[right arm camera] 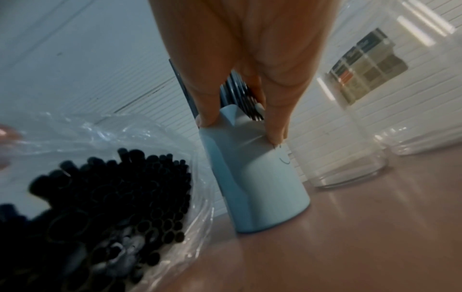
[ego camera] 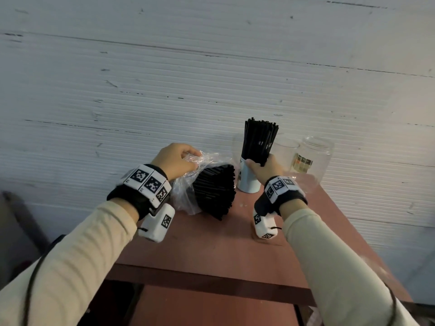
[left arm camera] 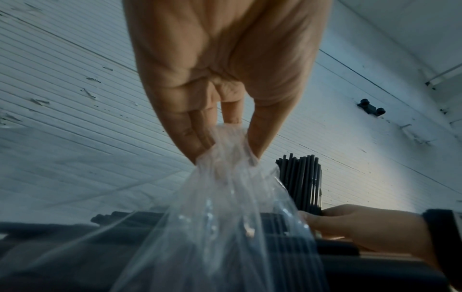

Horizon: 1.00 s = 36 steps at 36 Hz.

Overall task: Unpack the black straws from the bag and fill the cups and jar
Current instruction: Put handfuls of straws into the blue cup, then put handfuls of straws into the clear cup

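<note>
Straws (ego camera: 258, 142) upright in cup (ego camera: 248, 181)

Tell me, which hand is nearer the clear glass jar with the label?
Right. The right hand grips black straws just left of the jar; the left hand pinches the plastic bag farther left.

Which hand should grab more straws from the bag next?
Probably the right hand. It is setting its bunch of straws into the blue cup, right beside the bag's open end. The left hand is busy pinching the bag.
</note>
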### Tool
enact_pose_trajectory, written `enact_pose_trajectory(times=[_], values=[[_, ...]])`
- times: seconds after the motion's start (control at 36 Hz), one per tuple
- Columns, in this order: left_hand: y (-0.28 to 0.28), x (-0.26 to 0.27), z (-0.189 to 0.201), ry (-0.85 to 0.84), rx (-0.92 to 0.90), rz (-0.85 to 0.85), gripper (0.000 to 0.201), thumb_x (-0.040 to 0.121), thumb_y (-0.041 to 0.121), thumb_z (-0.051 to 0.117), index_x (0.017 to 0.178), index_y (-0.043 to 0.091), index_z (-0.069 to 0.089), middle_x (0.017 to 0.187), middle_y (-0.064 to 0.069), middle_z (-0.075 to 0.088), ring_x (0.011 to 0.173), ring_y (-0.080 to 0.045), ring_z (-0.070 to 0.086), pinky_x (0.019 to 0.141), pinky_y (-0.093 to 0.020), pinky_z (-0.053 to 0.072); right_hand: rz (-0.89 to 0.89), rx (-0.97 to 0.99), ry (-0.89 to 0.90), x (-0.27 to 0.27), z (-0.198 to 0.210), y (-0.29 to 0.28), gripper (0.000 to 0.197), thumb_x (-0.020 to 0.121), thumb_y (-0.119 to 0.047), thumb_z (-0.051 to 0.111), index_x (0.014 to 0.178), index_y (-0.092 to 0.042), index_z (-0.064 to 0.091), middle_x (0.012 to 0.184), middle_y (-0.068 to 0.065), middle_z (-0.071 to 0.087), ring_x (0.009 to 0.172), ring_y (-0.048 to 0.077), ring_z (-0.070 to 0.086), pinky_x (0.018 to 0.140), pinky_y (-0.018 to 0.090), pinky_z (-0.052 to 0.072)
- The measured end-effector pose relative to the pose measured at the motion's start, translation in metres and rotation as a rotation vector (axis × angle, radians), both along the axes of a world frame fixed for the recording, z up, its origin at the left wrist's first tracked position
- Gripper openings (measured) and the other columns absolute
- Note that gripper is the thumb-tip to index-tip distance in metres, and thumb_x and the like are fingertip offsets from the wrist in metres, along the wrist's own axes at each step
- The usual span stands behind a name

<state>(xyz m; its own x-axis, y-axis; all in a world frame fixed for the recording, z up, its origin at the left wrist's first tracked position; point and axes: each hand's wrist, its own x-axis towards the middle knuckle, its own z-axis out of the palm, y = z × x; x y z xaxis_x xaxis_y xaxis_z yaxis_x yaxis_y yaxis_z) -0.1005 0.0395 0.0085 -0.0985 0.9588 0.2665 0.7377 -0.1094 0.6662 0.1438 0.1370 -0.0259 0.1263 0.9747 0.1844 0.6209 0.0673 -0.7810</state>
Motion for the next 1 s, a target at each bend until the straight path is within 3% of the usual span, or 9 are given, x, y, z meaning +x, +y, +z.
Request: enact_pose_trajectory(times=[0.11, 0.17, 0.22, 0.28, 0.36, 0.47, 0.61, 0.72, 1.0], values=[[-0.002, 0.003, 0.002, 0.019, -0.014, 0.008, 0.027, 0.081, 0.024, 0.073, 0.105, 0.037, 0.07, 0.119, 0.004, 0.065, 0.109, -0.013, 0.059, 0.094, -0.03, 0.046, -0.006, -0.002, 0.028, -0.005, 0.001, 0.005, 0.057, 0.085, -0.043, 0.067, 0.125, -0.007, 0.05, 0.115, 0.012, 0.063, 0.107, 0.032, 0.06, 0.078, 0.03, 0.043], [-0.005, 0.006, 0.003, 0.027, -0.039, 0.01, 0.023, 0.073, 0.044, 0.07, 0.095, 0.046, 0.067, 0.116, 0.009, 0.065, 0.108, -0.012, 0.06, 0.099, -0.038, 0.047, -0.004, -0.005, 0.04, -0.006, 0.002, 0.004, 0.056, 0.085, -0.043, 0.067, 0.126, -0.008, 0.05, 0.114, 0.011, 0.064, 0.107, 0.031, 0.06, 0.079, 0.03, 0.042], [-0.006, 0.006, 0.001, 0.037, -0.054, -0.001, 0.037, 0.055, 0.068, 0.062, 0.088, 0.051, 0.064, 0.116, 0.014, 0.065, 0.111, -0.009, 0.059, 0.103, -0.042, 0.045, 0.007, -0.006, 0.055, -0.006, 0.002, 0.002, 0.056, 0.087, -0.04, 0.066, 0.129, -0.01, 0.047, 0.117, 0.011, 0.063, 0.109, 0.031, 0.059, 0.08, 0.03, 0.041], [-0.004, 0.007, 0.0, 0.045, -0.067, -0.018, 0.048, 0.046, 0.076, 0.06, 0.088, 0.052, 0.063, 0.12, 0.016, 0.064, 0.116, -0.008, 0.057, 0.106, -0.043, 0.042, 0.029, 0.008, 0.064, -0.003, 0.003, -0.002, 0.055, 0.089, -0.038, 0.064, 0.132, -0.01, 0.045, 0.121, 0.011, 0.061, 0.111, 0.03, 0.058, 0.081, 0.029, 0.041], [-0.007, 0.011, 0.001, 0.048, -0.099, -0.044, 0.044, 0.064, 0.055, 0.08, 0.104, 0.043, 0.064, 0.129, 0.01, 0.06, 0.125, -0.012, 0.052, 0.106, -0.032, 0.038, 0.071, 0.037, 0.024, 0.005, 0.005, -0.01, 0.058, 0.09, -0.038, 0.062, 0.136, -0.009, 0.042, 0.129, 0.01, 0.056, 0.117, 0.028, 0.054, 0.087, 0.03, 0.041], [0.003, 0.01, -0.004, 0.057, -0.07, -0.048, 0.038, 0.078, 0.028, 0.08, 0.112, 0.033, 0.064, 0.136, 0.003, 0.057, 0.131, -0.016, 0.049, 0.099, -0.027, 0.036, 0.049, 0.126, -0.062, 0.021, 0.008, -0.02, 0.073, 0.087, -0.042, 0.065, 0.142, -0.006, 0.033, 0.141, 0.016, 0.039, 0.125, 0.028, 0.046, 0.098, 0.032, 0.038], [0.007, 0.012, -0.003, 0.078, -0.072, -0.013, 0.032, 0.073, 0.034, 0.079, 0.1, 0.043, 0.064, 0.135, 0.002, 0.059, 0.13, -0.018, 0.05, 0.109, -0.039, 0.039, -0.1, 0.15, -0.042, 0.041, 0.008, -0.024, 0.08, 0.083, -0.041, 0.071, 0.138, 0.001, 0.031, 0.142, 0.019, 0.034, 0.129, 0.031, 0.037, 0.104, 0.035, 0.033], [0.011, 0.012, -0.003, 0.104, -0.079, 0.008, 0.028, 0.071, 0.037, 0.079, 0.089, 0.048, 0.061, 0.133, 0.004, 0.059, 0.128, -0.019, 0.052, 0.109, -0.047, 0.037, -0.171, 0.011, -0.047, 0.046, 0.008, -0.02, 0.096, 0.085, -0.044, 0.068, 0.144, 0.008, 0.015, 0.15, 0.024, 0.024, 0.14, 0.033, 0.025, 0.111, 0.038, 0.027], [0.027, 0.012, -0.001, 0.08, -0.056, -0.013, 0.032, 0.077, 0.022, 0.08, 0.099, 0.038, 0.063, 0.136, -0.003, 0.058, 0.129, -0.02, 0.051, 0.106, -0.039, 0.04, -0.193, -0.068, 0.065, 0.044, 0.0, 0.003, 0.1, 0.086, -0.041, 0.067, 0.15, 0.0, 0.002, 0.155, 0.024, 0.017, 0.143, 0.035, 0.022, 0.113, 0.042, 0.024]])
